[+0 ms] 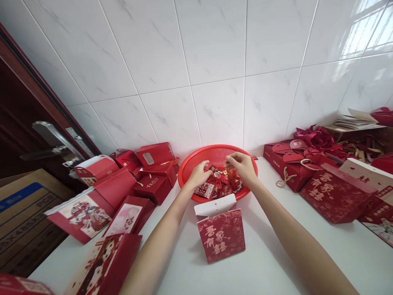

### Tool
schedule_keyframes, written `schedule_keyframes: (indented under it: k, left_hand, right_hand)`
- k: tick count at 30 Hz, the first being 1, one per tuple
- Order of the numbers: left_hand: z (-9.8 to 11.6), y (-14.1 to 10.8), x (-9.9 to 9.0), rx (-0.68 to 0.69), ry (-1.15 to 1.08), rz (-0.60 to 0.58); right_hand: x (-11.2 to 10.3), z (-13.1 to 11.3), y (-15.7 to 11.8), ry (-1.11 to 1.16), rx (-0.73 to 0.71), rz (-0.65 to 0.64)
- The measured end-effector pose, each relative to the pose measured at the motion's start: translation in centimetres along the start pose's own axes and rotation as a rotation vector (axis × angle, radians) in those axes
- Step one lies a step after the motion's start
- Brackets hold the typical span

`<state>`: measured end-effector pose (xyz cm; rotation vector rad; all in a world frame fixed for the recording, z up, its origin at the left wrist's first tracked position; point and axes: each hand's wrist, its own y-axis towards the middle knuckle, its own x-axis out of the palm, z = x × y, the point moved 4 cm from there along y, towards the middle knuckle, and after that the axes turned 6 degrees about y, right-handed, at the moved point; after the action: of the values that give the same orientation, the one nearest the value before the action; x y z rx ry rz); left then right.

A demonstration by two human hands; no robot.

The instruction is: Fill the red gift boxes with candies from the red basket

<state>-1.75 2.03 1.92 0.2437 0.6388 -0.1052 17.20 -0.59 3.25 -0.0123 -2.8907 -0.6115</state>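
1. Head view: foil-wrapped sweets [225,190] are lying heaped below and between both hands, looking glossy red with gold marks; a pale packet with red characters [205,191] is lying just under the left hand [199,175].
2. Around the hands, a red mesh basket [215,155] is holding the sweets.
3. The left hand is hovering low over the heap, its fingers curling inward; I cannot tell whether they are gripping anything.
4. The right hand [244,167] is bending at the knuckles, its thumb and forefinger tips coming close together; what they are holding, if anything, I cannot tell.
5. On the wearer's side of both hands, a dark red box with gold characters [222,235] is standing, its pale flap raised.
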Motion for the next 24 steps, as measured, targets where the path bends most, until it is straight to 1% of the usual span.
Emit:
schedule_keyframes:
  k: [2, 3, 4, 7, 8, 9, 10, 12, 14, 15, 16, 18, 20, 21, 24]
  left_hand:
    - [0.6, -0.4, -0.1, 0.03, 0.041, 0.005]
    - [1.1, -0.6, 0.0, 0.064, 0.054, -0.021]
    - [1.7, -0.9, 0.2, 0.114, 0.068, -0.076]
    - [3.1, -1.9, 1.4, 0.267, 0.136, -0.327]
    - [3.3, -2.1, 1.8, 0.296, 0.15, -0.394]
    - [3.3, -2.2, 2.0, 0.303, 0.149, -0.432]
    - [3.2, -2.2, 2.1, 0.29, 0.132, -0.436]
    - [2.9, -1.9, 2.0, 0.253, 0.082, -0.394]
    - [2.8, -1.7, 1.6, 0.227, 0.072, -0.303]
    - [2.9, -1.6, 1.4, 0.227, 0.089, -0.252]
    - [3.0, -1.5, 1.2, 0.239, 0.116, -0.21]
    - [3.4, -1.6, 1.1, 0.299, 0.194, -0.173]
    - [3.7, -1.7, 1.4, 0.378, 0.286, -0.212]
    - [3.7, -1.8, 1.6, 0.411, 0.335, -0.241]
    - [3.2, -1.7, 2.2, 0.451, 0.459, -0.304]
  right_hand:
    - [-0.1, -0.2, 0.0, 0.052, -0.009, 0.015]
    - [-0.2, -0.4, 0.0, 0.074, -0.014, 0.016]
    - [-0.2, -0.5, 0.0, 0.102, -0.013, 0.008]
    - [0.0, -0.9, -0.1, 0.213, 0.025, -0.078]
    - [0.1, -1.0, -0.1, 0.248, 0.045, -0.114]
    - [0.1, -1.1, -0.2, 0.278, 0.063, -0.139]
    - [0.1, -1.1, -0.2, 0.3, 0.076, -0.146]
    - [-0.2, -1.0, -0.1, 0.319, 0.082, -0.084]
    - [-0.5, -0.7, 0.0, 0.271, 0.099, 0.018]
    - [-0.5, -0.5, 0.0, 0.212, 0.12, 0.041]
    - [-0.3, -0.3, 0.0, 0.144, 0.146, 0.034]
    - [0.4, -0.1, -0.2, 0.018, 0.185, -0.054]
    - [1.1, -0.1, -0.4, -0.046, 0.176, -0.136]
    - [1.3, -0.1, -0.4, -0.062, 0.16, -0.144]
    - [1.2, 0.2, -0.3, -0.084, 0.131, -0.083]
